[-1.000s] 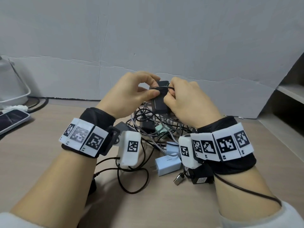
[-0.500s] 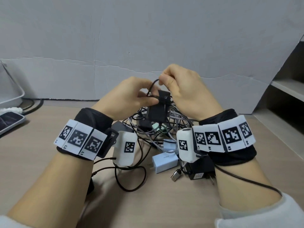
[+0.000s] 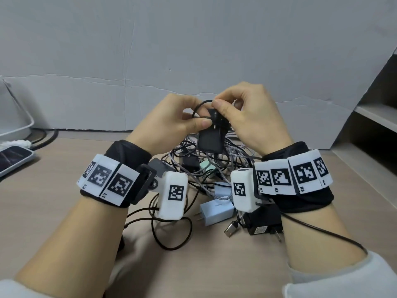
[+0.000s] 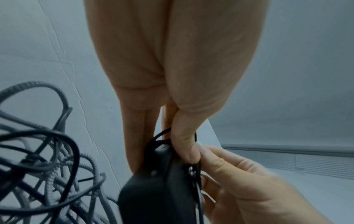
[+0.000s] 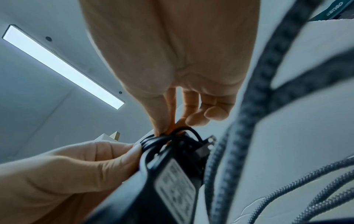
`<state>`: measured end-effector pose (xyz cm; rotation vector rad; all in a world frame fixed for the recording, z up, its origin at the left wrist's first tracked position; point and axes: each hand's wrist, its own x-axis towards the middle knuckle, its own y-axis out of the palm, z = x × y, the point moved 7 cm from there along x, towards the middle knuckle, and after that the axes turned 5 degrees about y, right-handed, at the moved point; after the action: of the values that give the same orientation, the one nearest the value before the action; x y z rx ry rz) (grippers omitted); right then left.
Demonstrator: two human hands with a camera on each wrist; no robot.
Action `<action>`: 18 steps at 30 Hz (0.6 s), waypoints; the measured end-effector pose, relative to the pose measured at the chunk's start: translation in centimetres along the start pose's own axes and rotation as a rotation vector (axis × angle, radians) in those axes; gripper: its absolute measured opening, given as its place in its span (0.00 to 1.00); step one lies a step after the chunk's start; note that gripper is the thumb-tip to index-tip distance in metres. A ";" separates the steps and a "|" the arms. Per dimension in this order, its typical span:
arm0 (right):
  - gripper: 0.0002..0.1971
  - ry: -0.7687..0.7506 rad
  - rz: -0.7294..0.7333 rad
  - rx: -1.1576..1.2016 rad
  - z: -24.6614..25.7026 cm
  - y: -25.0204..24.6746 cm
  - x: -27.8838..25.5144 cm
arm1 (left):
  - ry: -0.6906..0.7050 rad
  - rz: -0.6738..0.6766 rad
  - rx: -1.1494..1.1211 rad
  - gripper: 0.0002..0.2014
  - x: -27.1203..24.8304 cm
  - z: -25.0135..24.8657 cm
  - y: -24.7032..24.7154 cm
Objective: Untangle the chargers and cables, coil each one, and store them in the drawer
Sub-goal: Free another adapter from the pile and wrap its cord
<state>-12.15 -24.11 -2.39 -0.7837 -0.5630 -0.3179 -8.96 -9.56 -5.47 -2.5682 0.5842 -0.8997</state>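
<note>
Barely started: my left hand [image 3: 171, 121] pinches black charger [image 3: 211, 140] above pile [image 3: 206, 166] on desk [image 3: 53, 201]; my right hand [image 3: 249, 117] pinches its thin cable [image 3: 198, 106]. Nothing coiled yet, no drawer visible.

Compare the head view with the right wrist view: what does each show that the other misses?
Head only: pale blue plug-in charger and black-screened phone on the wooden table.
Right wrist only: long ceiling light and the white label on the black charger block.
Both: left hand and right hand pinching thin black cable at the black charger block.
</note>
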 end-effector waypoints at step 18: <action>0.04 0.236 0.043 0.045 -2.7 0.1 0.5 | -0.096 -0.227 0.019 0.02 0.3 2.2 -0.7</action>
<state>-10.78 -26.11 -3.72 -0.7022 -0.3296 -0.3510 -7.15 -8.66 -6.57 -2.6808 0.2588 -0.8408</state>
